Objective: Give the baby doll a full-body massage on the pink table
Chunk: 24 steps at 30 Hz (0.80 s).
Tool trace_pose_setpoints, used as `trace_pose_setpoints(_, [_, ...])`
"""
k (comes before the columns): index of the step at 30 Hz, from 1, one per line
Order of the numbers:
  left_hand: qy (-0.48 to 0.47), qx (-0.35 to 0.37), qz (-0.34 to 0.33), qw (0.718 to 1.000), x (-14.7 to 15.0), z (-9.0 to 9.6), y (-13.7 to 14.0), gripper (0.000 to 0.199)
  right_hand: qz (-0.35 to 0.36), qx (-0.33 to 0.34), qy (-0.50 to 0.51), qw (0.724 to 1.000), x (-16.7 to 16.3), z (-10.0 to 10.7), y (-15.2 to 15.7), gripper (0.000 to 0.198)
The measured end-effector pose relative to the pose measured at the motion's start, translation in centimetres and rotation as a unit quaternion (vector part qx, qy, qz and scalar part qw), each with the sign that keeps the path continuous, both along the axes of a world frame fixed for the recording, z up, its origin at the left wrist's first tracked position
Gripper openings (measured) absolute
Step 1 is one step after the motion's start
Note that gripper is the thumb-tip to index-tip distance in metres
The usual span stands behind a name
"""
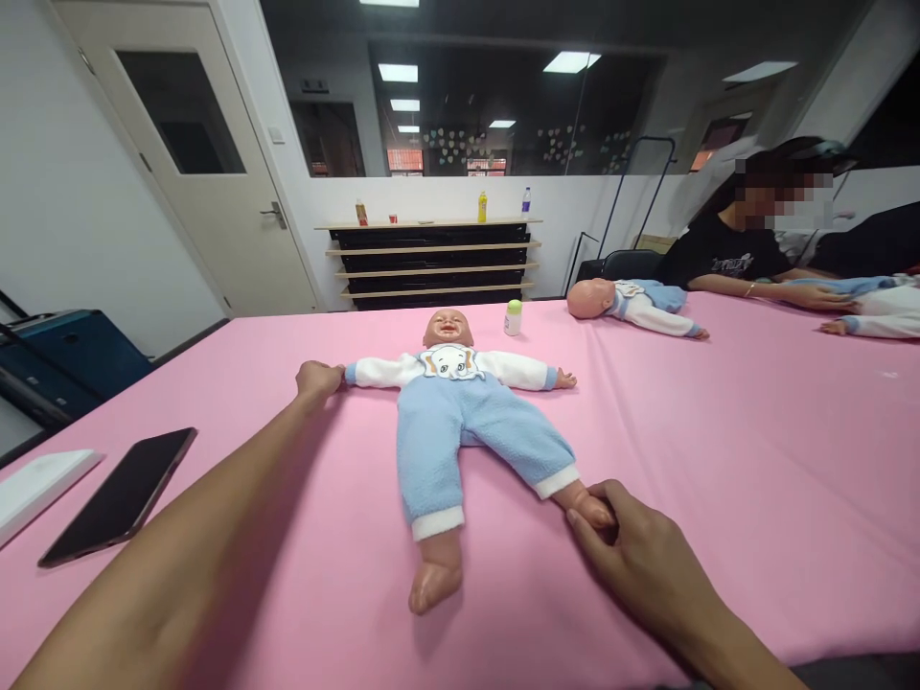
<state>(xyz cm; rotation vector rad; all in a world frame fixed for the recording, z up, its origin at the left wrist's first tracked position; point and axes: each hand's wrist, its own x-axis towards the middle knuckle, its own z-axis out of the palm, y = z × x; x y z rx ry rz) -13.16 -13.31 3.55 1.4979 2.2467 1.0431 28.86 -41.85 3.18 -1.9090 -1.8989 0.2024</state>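
Note:
A baby doll in a blue and white outfit lies face up on the pink-covered table, its head away from me, arms and legs spread. My left hand is closed around the doll's hand on the left side, hiding it. With thumb and fingers, my right hand grips the doll's foot on the right. The other bare foot rests on the cloth. Just beyond the doll's shoulder stands a small white bottle with a green cap.
A phone and a white box lie at the left. Further right is a second doll. A person in black sits there, hands on another doll. A shelf rack stands behind the table, a blue suitcase beside it at left.

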Motion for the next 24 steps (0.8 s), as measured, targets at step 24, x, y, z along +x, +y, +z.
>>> trace_pose_setpoints(24, [0.239,-0.136,-0.25,0.928,15.7,1.6,-30.3,0.075,0.055,0.032,-0.027,0.998,-5.6,0.4,-2.5,0.062])
